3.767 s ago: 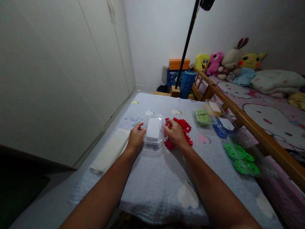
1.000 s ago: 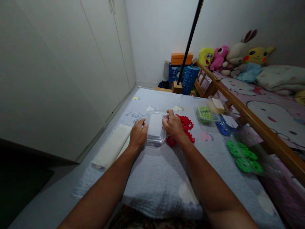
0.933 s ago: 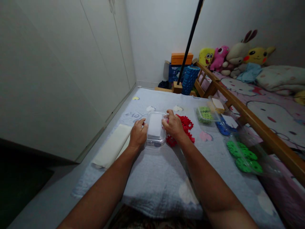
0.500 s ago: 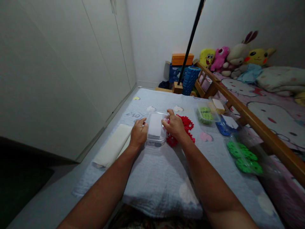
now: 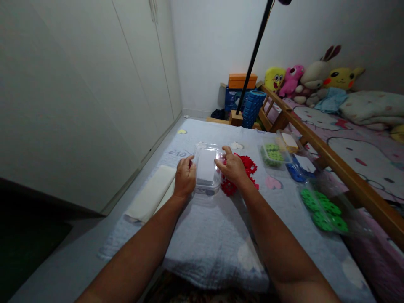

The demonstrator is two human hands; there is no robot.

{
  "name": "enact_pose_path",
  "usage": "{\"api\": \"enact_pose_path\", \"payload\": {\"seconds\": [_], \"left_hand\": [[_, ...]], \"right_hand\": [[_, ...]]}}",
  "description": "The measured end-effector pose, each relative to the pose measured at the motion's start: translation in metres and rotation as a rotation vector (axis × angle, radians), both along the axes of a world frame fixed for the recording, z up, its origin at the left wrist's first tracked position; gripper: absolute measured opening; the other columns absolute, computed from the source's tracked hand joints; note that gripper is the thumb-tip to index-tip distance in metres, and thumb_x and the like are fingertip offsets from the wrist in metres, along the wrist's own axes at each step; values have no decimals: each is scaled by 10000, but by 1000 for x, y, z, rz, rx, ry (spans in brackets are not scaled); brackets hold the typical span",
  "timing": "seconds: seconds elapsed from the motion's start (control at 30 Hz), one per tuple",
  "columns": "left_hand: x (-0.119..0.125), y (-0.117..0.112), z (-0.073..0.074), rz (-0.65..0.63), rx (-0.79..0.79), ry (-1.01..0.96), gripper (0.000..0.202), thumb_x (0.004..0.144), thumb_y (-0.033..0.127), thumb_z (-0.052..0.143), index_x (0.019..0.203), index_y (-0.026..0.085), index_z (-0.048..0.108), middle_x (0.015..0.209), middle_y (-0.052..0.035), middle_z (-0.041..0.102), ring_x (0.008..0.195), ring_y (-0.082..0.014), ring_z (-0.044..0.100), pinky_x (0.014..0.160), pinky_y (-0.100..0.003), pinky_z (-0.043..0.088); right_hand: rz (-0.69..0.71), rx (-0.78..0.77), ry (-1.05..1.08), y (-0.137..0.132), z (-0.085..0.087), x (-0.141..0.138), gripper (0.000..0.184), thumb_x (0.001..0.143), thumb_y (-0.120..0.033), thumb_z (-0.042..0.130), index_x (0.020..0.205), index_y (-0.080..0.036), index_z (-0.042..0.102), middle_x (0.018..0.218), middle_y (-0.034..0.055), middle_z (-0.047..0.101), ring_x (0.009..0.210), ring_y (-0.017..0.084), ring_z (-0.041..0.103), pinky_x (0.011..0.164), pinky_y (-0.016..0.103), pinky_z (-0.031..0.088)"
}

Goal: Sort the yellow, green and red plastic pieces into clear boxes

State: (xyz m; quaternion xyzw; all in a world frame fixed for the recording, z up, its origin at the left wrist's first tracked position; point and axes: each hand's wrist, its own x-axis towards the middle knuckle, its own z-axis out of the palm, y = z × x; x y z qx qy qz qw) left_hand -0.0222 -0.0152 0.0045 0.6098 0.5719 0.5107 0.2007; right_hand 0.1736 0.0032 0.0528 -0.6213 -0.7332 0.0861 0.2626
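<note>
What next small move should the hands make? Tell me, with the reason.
Probably ease up the clear lid at its right edge: it appears to sit on the box, the right hand is at that edge, and the left hand is opposite, placed to steady it.

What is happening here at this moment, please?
A person has the left hand at the left edge of a clear plastic box and the right hand at its right edge. Its lid is on; whether it is fastened, I cannot tell. Red toothed pieces lie beside the box, partly behind the right hand.
</note>
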Motion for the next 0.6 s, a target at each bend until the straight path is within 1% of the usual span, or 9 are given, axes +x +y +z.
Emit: {"api": "enact_pose_path", "payload": {"seconds": [0.1,0.27,0.43,0.5,0.6], "left_hand": [[0,-2,1,12,-14,-44,405,956,297,472,1295,175,657,1202,-111,686,1141,-239,628,1084,-391,467],[0,-4,5,8,-82,-75,480,967,333,465,1392,168,614,1008,-79,704,962,-222,662,945,-357,510],[1,-4,5,12,-74,-51,509,969,344,450,1415,151,601,943,-69,683,886,-213,640,891,-344,504],[2,-5,5,20,-71,-42,507,967,347,456,1412,157,605,906,-59,675,862,-212,632,876,-340,502],[2,-6,6,31,-71,-35,496,966,339,455,1406,173,612,867,-48,665,841,-212,627,864,-338,499]], "right_hand": [[13,-19,30,0,1,0,502,953,-373,603,1406,-188,485,1105,112,789,1006,269,736,865,348,516],[43,-60,103,-1,2,1,594,959,-411,610,1475,-170,440,1200,163,767,1063,296,734,938,415,526],[109,-50,245,-6,-5,6,691,955,-425,588,1549,-147,369,1289,208,727,1193,309,690,1035,488,501],[157,-35,293,-9,-9,10,738,939,-397,583,1583,-137,332,1346,221,695,1264,314,650,1092,522,464],[236,-34,355,-12,-17,18,798,885,-280,534,1627,-155,269,1457,208,625,1371,299,574,1147,551,419]]}}
